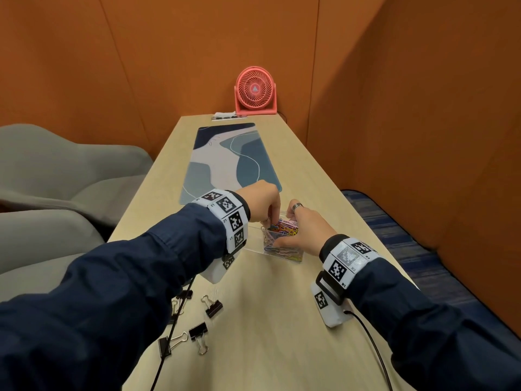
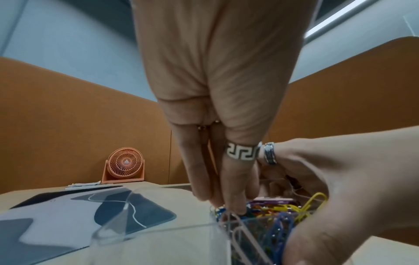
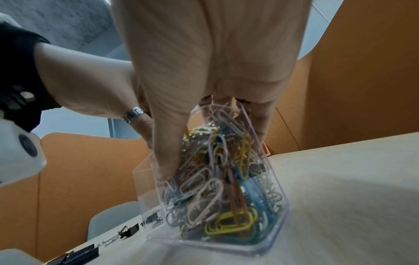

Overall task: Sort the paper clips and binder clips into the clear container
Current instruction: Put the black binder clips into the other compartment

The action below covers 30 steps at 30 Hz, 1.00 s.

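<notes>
While both forearms reach into the middle of the head view, the lower left of that frame holds loose binder clips [image 1: 197, 320] lying on the wooden table [image 1: 267, 334], black with wire handles, well apart from the container.

Centre frame: left hand [image 1: 260, 203] points down over the clear container [image 1: 255, 244], fingers drawn together. In the left wrist view its fingertips [image 2: 235, 206] are narrowed to a pinch at the top of the paper clips [image 1: 282, 232]; something small and blue sits at the tips, but whether it is gripped cannot be told for certain.

Right of centre: right hand [image 1: 306, 227] wraps the container's right compartment, thumb on the near side and fingers on the far wall. The right wrist view shows the thumb [image 3: 167, 143] against the clear wall, coloured clips packed inside, and the adjoining left compartment empty.

Upper centre of the head view: patterned desk mat [image 1: 228, 162], and beyond it a pink fan [image 1: 255, 90].
</notes>
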### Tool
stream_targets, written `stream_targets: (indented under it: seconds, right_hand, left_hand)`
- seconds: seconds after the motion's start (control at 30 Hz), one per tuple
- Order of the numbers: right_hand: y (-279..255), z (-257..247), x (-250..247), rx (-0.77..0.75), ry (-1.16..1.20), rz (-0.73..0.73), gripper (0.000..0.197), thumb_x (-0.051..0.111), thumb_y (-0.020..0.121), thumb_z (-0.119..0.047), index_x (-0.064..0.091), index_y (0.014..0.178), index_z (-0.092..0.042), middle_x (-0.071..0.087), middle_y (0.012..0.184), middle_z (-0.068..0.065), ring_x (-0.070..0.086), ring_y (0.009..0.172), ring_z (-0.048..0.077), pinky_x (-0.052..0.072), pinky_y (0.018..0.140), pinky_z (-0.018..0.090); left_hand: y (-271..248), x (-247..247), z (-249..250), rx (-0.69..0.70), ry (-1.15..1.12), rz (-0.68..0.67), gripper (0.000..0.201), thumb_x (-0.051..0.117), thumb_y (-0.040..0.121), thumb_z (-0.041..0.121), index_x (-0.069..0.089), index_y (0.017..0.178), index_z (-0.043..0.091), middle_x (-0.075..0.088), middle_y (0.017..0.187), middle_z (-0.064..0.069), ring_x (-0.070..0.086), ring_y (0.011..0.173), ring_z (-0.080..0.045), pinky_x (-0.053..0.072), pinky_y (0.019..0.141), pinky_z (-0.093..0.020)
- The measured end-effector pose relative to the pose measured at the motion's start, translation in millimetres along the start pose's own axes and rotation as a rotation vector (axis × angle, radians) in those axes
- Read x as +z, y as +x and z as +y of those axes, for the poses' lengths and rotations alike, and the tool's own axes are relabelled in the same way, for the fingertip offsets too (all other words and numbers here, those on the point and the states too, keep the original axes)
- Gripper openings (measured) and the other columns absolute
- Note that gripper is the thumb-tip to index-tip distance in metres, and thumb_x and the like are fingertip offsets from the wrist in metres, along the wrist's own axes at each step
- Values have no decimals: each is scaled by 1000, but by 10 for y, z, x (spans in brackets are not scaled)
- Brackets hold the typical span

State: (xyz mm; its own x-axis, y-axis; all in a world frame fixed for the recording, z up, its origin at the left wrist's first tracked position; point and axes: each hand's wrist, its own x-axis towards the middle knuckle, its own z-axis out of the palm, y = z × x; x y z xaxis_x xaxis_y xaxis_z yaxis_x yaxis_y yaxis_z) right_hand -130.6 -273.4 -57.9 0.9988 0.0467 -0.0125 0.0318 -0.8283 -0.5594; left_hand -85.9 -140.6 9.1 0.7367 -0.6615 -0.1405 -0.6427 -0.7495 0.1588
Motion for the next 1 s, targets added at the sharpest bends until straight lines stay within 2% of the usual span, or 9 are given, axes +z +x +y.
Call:
stream_targets:
  seconds: [0.07, 0.17, 0.27, 0.33, 0.5, 0.6, 0.77, 0.93, 1.0]
  right_hand:
    - [1, 3, 2, -1, 2, 5, 56, 79, 67, -36, 37, 99, -19, 59, 111, 7, 55, 98, 26, 48, 78, 34]
    - [0, 8, 3, -6, -6, 8, 57, 79, 67, -37, 38, 100, -18, 58, 114, 7, 54, 101, 27, 48, 81, 36]
    - [0, 10, 4, -6, -16, 6, 58, 79, 67, -39, 38, 102, -17, 59, 111, 7, 55, 98, 26, 49, 80, 37]
    - [1, 13, 5, -5, -10, 4, 58, 79, 66, -39, 37, 100, -18, 60, 106, 6, 56, 95, 26, 48, 77, 37]
    - [3, 17, 8, -13, -4, 5, 57, 80, 66, -38, 36, 97, -19, 60, 101, 5, 57, 91, 26, 47, 73, 34]
    - [5, 13, 5, -8, -10, 0, 57, 80, 66, -39, 36, 97, -19, 61, 103, 5, 58, 89, 24, 50, 75, 34]
    - [7, 17, 7, -1, -18, 0, 57, 79, 67, -39, 36, 98, -20, 61, 105, 6, 59, 90, 23, 53, 78, 35]
    - [13, 14, 13, 0, -21, 3, 56, 79, 67, -39, 36, 98, -21, 61, 105, 6, 58, 91, 23, 54, 79, 37]
    - [12, 10, 12, -5, -20, 7, 56, 79, 67, -39, 36, 97, -20, 62, 105, 6, 58, 91, 24, 53, 80, 38]
  left_hand:
    - [10, 6, 13, 5, -2, -6, 22, 64, 80, -6, 75, 91, 9, 73, 92, -8, 64, 82, -16, 53, 83, -30]
    - [22, 9, -9, -3, -26, -20, 24, 63, 80, -5, 75, 93, 10, 71, 86, -6, 61, 75, -11, 54, 80, -29]
    - [38, 26, -59, -51, -87, -24, 17, 67, 83, 4, 70, 99, 9, 67, 83, -4, 56, 58, -5, 51, 64, -23]
    - [37, 39, -96, -86, -147, -21, 16, 68, 85, 11, 65, 99, 6, 68, 87, -8, 54, 57, -7, 46, 57, -19]
    - [20, 71, -173, -82, -148, 37, 18, 75, 78, 22, 71, 88, 8, 63, 80, 0, 54, 70, -11, 41, 59, -18]
    - [20, 82, -188, -117, -184, 40, 18, 75, 78, 25, 74, 90, 12, 60, 71, 6, 50, 63, -5, 38, 55, -15]
    - [-11, 112, -245, -159, -306, 33, 17, 75, 79, 22, 74, 92, 12, 61, 70, 6, 52, 59, -6, 45, 54, -16]
    - [-43, 124, -301, -161, -329, 51, 14, 78, 76, 19, 64, 72, 18, 65, 72, 0, 53, 57, -6, 44, 55, -18]
    - [-50, 106, -307, -166, -317, 39, 11, 79, 74, 21, 70, 75, 15, 66, 72, 1, 52, 57, -5, 44, 55, -17]
